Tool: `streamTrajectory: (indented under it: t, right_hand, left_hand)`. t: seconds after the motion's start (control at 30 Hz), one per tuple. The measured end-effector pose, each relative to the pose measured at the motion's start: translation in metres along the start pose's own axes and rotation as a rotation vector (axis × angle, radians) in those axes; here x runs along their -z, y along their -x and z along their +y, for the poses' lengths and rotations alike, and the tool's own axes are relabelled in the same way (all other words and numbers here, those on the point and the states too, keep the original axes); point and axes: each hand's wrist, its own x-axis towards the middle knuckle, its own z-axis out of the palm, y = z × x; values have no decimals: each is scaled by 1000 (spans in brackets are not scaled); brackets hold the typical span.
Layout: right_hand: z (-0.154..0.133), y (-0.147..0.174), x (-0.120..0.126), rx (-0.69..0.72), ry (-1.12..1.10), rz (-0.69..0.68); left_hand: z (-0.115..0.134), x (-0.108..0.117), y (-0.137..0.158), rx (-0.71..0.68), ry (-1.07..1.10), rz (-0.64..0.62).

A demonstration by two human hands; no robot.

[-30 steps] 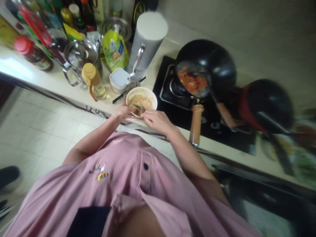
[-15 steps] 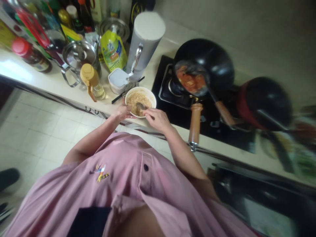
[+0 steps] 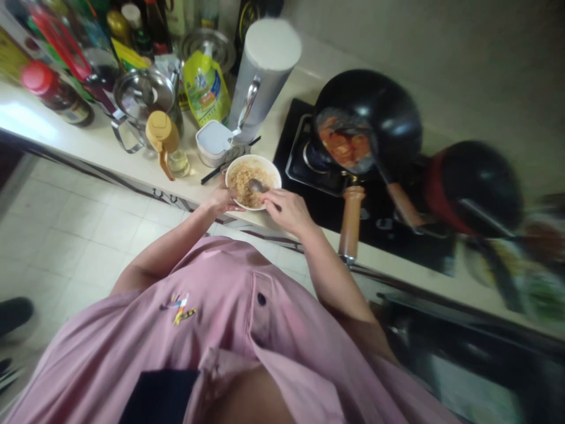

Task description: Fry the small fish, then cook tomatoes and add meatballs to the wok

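Note:
At the counter's front edge is a white bowl (image 3: 277, 171) full of a light-brown, grainy food (image 3: 245, 175). My left hand (image 3: 220, 199) grips the bowl by its left side, fingers around the rim and wall. Pinched in my right hand (image 3: 289, 209) is a metal spoon (image 3: 256, 185), its head down in the food and its handle under my fingers. Just behind the bowl stand a small lidded white container (image 3: 213, 141) and a dark stick-like thing (image 3: 210, 175) lying on the counter.
To the right, a black wok (image 3: 375, 100) with reddish food and a spatula sits on the stove, its wooden handle (image 3: 352, 218) jutting over the front edge. Beyond is a red pot (image 3: 445, 182). Leftward stand a tall pitcher (image 3: 265, 76), an oil bottle (image 3: 168, 144), a steel pot (image 3: 143, 97) and several bottles.
The spoon has shifted slightly to the right and up within the bowl, my right hand moving with it. My left hand keeps its hold on the bowl. The view has shifted slightly.

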Motion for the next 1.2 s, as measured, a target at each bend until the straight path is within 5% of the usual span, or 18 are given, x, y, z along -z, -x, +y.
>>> streamTrajectory:
  t: [0.13,0.37,0.57,0.67,0.83,1.03,1.2]
  right_hand:
    - [-1,-2,-1,-143,127,-5]
    - [-23,14,-9,71,-45,9]
    - [5,-16,-12,-51,-5,84]
    - [-2,-31,-12,7,47,40]
    - [-20,-20,-10,143,-42,-13]
    - [-7,-23,-10,-22,-118,81]
    - [-13,-29,-17,23,-214,31]
  left_hand:
    - [0,-1,0,-27,23,10]
    - [-3,2,-2,-32,-43,-21]
    - [2,-1,3,-42,-9,2]
    - [3,-3,3,-6,-2,1]
    - [1,-2,1,-9,-13,-1]
    - [-1,0,0,-32,-6,-9]
    - [1,1,1,-4,-36,-25]
